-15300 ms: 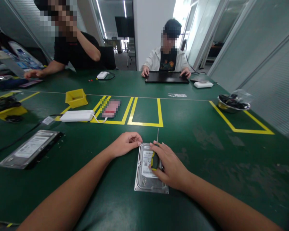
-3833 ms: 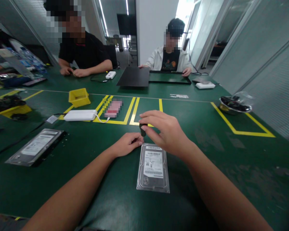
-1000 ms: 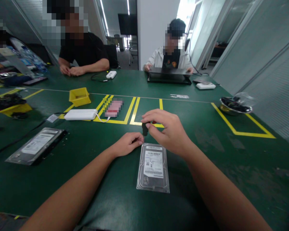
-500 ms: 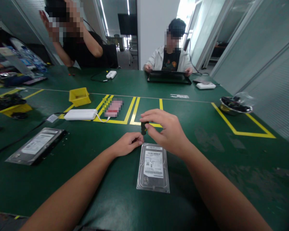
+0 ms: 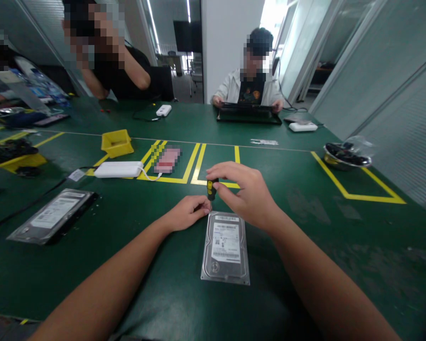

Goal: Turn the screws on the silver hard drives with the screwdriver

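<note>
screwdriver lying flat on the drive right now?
No, the right hand holds the screwdriver upright at the far left corner of the hard drive.

The room is evenly and fairly brightly lit by ceiling strip lights [image 5: 152, 21] and by daylight that blows out to white at the glazed opening [image 5: 270, 16] in the back, while the green tabletop [image 5: 305, 222] stays dark and matte with only soft, faint shadows under the forearms. The wide lens bends the wall lines outward and stretches the arms at the bottom edge. The faces are pixelated, and the far edges are slightly soft.
</note>
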Motion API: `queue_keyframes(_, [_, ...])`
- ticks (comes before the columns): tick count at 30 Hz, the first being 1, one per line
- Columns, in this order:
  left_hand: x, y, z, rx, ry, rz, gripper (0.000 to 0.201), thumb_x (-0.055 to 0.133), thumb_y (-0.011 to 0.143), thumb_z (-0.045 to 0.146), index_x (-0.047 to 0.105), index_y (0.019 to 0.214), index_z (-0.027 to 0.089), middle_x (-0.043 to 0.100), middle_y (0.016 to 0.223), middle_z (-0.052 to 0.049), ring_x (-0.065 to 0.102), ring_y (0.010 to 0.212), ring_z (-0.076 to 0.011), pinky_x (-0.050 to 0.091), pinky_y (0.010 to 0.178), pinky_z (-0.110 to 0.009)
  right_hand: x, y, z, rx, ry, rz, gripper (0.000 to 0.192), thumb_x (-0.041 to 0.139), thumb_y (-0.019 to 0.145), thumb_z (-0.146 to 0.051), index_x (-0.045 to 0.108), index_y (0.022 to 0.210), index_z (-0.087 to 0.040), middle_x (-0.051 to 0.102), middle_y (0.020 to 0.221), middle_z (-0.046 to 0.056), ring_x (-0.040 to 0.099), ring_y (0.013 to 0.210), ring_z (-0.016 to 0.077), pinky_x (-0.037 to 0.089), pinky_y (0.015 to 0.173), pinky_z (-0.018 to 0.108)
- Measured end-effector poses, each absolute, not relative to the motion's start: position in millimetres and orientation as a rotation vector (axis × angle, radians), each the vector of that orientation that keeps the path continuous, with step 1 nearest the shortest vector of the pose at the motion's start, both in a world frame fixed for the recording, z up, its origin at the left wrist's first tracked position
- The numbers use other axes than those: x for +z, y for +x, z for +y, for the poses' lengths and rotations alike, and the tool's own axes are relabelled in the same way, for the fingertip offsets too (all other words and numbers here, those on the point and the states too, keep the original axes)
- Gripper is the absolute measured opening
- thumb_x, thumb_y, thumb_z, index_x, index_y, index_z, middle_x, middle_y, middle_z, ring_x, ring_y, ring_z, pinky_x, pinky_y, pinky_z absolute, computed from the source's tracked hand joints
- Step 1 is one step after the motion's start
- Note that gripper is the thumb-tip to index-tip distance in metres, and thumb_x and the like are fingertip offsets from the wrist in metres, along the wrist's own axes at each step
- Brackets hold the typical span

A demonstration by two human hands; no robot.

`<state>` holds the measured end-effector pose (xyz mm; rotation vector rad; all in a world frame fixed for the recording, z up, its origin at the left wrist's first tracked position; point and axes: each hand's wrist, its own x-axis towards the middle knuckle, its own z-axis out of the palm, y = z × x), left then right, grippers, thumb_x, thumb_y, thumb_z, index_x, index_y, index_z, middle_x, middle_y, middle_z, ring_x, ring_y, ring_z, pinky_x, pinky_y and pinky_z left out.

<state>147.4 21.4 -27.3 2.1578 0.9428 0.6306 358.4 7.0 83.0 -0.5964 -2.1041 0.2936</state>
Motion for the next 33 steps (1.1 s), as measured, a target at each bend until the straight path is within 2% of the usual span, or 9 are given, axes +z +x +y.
queue_keyframes(7, [-27.2, 147.5, 20.9, 0.647, 2.162, 0.949, 0.009, 0.055, 0.092, 0.022, 0.060, 0.087, 0.016, 0.063, 0.081, 0.002, 0.056, 0.075, -0.0143, 0.040, 0.071, -0.025, 85.5, 361.8, 5.0, 0.245, -0.624, -2.184, 0.030, 0.054, 0.084, -0.007, 0.071, 0.108, -0.014, 0.071, 0.116, 0.011, 0.066, 0.109, 0.0198, 0.052, 0.096, 0.037])
queue_keyframes(11, [-25.5, 147.7, 20.5, 0.634, 2.158, 0.954, 0.010, 0.055, 0.092, 0.022, 0.062, 0.089, 0.016, 0.064, 0.082, 0.002, 0.056, 0.075, -0.0144, 0.040, 0.070, -0.025, 87.0, 363.1, 3.7, 0.232, -0.653, -2.243, 0.034, 0.051, 0.085, -0.008, 0.070, 0.113, -0.013, 0.068, 0.114, 0.012, 0.063, 0.107, 0.0213, 0.052, 0.094, 0.039])
queue_keyframes(15, [-24.1, 148.7, 20.1, 0.635, 2.149, 0.946, 0.010, 0.055, 0.092, 0.022, 0.060, 0.085, 0.016, 0.063, 0.081, 0.002, 0.055, 0.074, -0.0138, 0.039, 0.069, -0.025, 87.1, 363.7, 3.7, 0.181, -0.671, -2.240, 0.030, 0.048, 0.090, -0.011, 0.070, 0.111, -0.015, 0.065, 0.107, 0.012, 0.062, 0.100, 0.0202, 0.052, 0.086, 0.038])
queue_keyframes(19, [-23.2, 149.7, 19.4, 0.638, 2.160, 0.951, 0.012, 0.054, 0.092, 0.023, 0.060, 0.085, 0.016, 0.062, 0.080, 0.002, 0.054, 0.073, -0.0138, 0.039, 0.068, -0.025, 86.5, 362.3, 3.3, 0.171, -0.672, -2.215, 0.025, 0.053, 0.091, -0.013, 0.069, 0.110, -0.014, 0.063, 0.102, 0.010, 0.061, 0.095, 0.0192, 0.051, 0.082, 0.035])
queue_keyframes(26, [-26.6, 149.1, 20.8, 0.642, 2.195, 0.960, 0.011, 0.054, 0.093, 0.023, 0.059, 0.086, 0.016, 0.062, 0.080, 0.001, 0.055, 0.073, -0.0143, 0.039, 0.069, -0.025, 84.9, 360.9, 4.2, 0.172, -0.609, -2.230, 0.009, 0.059, 0.091, -0.018, 0.066, 0.096, -0.017, 0.065, 0.104, 0.008, 0.062, 0.099, 0.0183, 0.051, 0.087, 0.033])
queue_keyframes(29, [-28.5, 148.3, 21.4, 0.641, 2.203, 0.967, 0.013, 0.055, 0.093, 0.026, 0.061, 0.088, 0.016, 0.064, 0.082, 0.000, 0.057, 0.076, -0.0154, 0.040, 0.070, -0.026, 86.9, 361.8, 3.6, 0.156, -0.592, -2.250, 0.012, 0.059, 0.092, -0.022, 0.067, 0.097, -0.014, 0.068, 0.101, 0.009, 0.063, 0.097, 0.0194, 0.051, 0.088, 0.034])
queue_keyframes(33, [-28.0, 148.2, 21.0, 0.627, 2.188, 0.965, 0.012, 0.054, 0.093, 0.024, 0.063, 0.091, 0.016, 0.065, 0.085, 0.000, 0.057, 0.078, -0.0156, 0.041, 0.072, -0.026, 89.9, 362.8, 1.5, 0.142, -0.625, -2.257, 0.021, 0.051, 0.091, -0.015, 0.069, 0.103, -0.012, 0.068, 0.100, 0.011, 0.063, 0.093, 0.0196, 0.052, 0.084, 0.034])
